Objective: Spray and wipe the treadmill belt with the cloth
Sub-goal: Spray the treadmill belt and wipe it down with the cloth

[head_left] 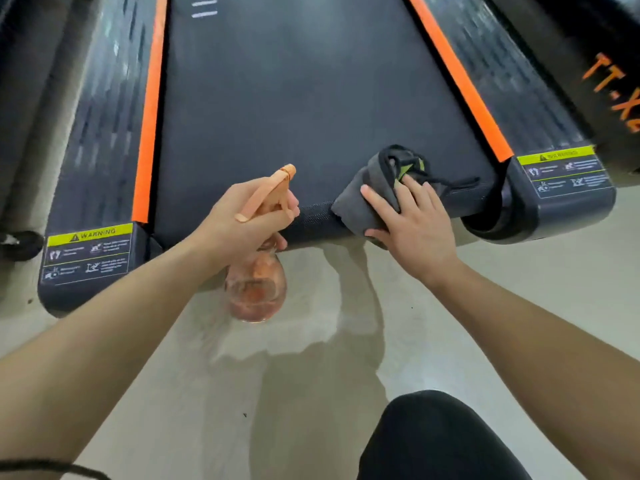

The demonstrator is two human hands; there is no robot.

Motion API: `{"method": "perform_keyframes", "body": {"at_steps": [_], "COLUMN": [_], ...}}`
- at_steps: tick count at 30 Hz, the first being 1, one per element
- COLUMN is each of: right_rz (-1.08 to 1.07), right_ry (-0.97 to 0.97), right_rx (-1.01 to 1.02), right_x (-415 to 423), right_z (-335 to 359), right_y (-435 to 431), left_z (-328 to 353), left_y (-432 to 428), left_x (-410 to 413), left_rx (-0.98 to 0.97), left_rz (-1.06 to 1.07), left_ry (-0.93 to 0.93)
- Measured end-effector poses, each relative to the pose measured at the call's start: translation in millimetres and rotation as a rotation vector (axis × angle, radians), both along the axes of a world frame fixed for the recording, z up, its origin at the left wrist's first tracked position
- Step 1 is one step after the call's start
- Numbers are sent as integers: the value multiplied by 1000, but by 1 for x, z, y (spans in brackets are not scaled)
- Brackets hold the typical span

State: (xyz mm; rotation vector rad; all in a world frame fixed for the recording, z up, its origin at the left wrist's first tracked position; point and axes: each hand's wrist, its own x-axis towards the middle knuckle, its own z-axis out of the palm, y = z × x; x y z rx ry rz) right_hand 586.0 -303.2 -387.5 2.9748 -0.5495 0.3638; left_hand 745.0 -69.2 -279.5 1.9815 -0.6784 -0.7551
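Clear, orange-triggered spray bottle (256,289) is held in the left grip (239,220), curled round its neck, at the black treadmill belt's (304,98) near edge. Folded grey cloth (367,199) is pressed there, rightward, under the flat-fingered right grip (412,223). Wiping is judged barely begun.

Matt, finely textured belt (294,109); soft grey cloth (374,199); clear plastic bottle (256,289); glossy pale floor (277,375).
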Motion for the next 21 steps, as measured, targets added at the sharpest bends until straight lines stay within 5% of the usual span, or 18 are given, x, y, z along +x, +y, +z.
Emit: {"method": "perform_keyframes", "body": {"at_steps": [8, 13, 16, 21], "right_rz": [-175, -366, -518, -749], "right_ry": [-139, -38, -20, -21], "right_rx": [62, 564, 858, 1139], "right_x": [1, -35, -82, -170], "right_z": [9, 22, 34, 69], "right_y": [33, 51, 63, 87], "left_z": [-20, -25, -12, 33], "left_y": [-68, -78, -75, -70], "left_x": [-19, -47, -80, -137], "left_rx": [-155, -157, -81, -50], "left_rz": [-42, -42, -97, -171], "left_ry": [-46, -47, -202, -233]}}
